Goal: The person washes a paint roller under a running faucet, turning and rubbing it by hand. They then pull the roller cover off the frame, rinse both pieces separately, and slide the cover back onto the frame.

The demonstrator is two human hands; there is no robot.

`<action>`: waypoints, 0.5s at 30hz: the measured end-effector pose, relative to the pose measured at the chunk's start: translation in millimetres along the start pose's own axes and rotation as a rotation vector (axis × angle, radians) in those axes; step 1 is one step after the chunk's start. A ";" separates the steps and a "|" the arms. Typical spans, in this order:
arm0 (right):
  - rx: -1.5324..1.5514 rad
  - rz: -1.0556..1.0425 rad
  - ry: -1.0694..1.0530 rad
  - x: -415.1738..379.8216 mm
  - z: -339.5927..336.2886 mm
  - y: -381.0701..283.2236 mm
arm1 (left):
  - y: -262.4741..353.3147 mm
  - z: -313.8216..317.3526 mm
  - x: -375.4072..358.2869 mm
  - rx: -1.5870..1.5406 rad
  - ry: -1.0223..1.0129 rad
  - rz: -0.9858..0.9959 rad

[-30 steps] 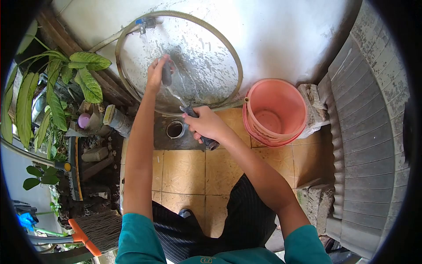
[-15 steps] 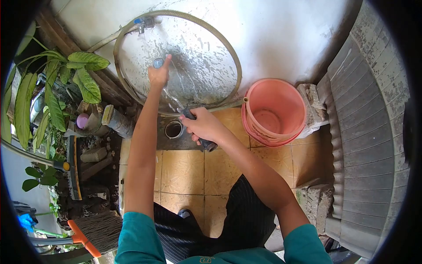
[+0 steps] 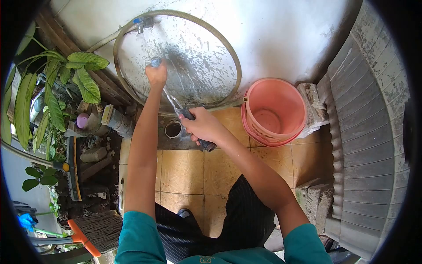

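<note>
Ahead of you rises the pale wall [image 3: 277,39], wet and patchy inside the big loop of hose [image 3: 239,72], and below it spreads the tan tiled floor [image 3: 182,171]. The pink bucket [image 3: 290,105] stands at your right, by the floor's wall-side edge, with its mouth facing up. Your right hand [image 3: 201,125] is above that same edge, its fingers wrapped round the dark tube [image 3: 206,144] near its middle. The tube's long axis runs aslant: one end points forward and left toward the wall, the other back and right toward you. A thin stream of water [image 3: 172,100] slants between your left hand [image 3: 157,78] and the tube's forward end. That left hand is farther forward, before the wet part of the wall, closed round a grey piece [image 3: 155,61] whose top shows above your fist, pointing up toward the tap; you can't tell the rest of its axis, and its fingertips are hidden. Just left of the tube, at the floor's wall-side edge, is the round drain opening [image 3: 174,128]. Smallest is the blue-handled tap [image 3: 140,25], high on the wall at left.
</note>
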State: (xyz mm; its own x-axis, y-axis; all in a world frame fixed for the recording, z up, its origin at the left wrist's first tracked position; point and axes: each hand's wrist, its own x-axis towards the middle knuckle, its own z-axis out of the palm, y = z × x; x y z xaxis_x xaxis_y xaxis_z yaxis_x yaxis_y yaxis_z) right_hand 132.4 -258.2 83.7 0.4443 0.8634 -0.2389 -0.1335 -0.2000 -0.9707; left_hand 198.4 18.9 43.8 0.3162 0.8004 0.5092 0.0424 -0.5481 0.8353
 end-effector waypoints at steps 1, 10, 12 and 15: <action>0.002 -0.006 -0.002 -0.3 0.2 -0.3 | 1.1 0.5 1.3 0.015 -0.002 -0.044; 0.022 -0.007 -0.002 -0.5 -0.8 0.2 | 12.6 -0.4 -1.6 0.143 0.027 -0.006; 0.026 -0.011 -0.006 0.4 -1.4 1.3 | 4.7 1.6 2.9 0.144 0.012 -0.015; 0.014 -0.024 0.009 -1.1 -2.4 -1.3 | -0.3 1.0 5.7 -0.009 -0.068 -0.156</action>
State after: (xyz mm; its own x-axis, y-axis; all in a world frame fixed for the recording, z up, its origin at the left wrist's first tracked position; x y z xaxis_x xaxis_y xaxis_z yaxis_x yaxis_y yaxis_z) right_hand 134.2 -260.0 85.2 0.4551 0.8639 -0.2157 -0.1352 -0.1725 -0.9757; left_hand 201.1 23.4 46.3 0.3698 0.8574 0.3579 0.0874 -0.4156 0.9053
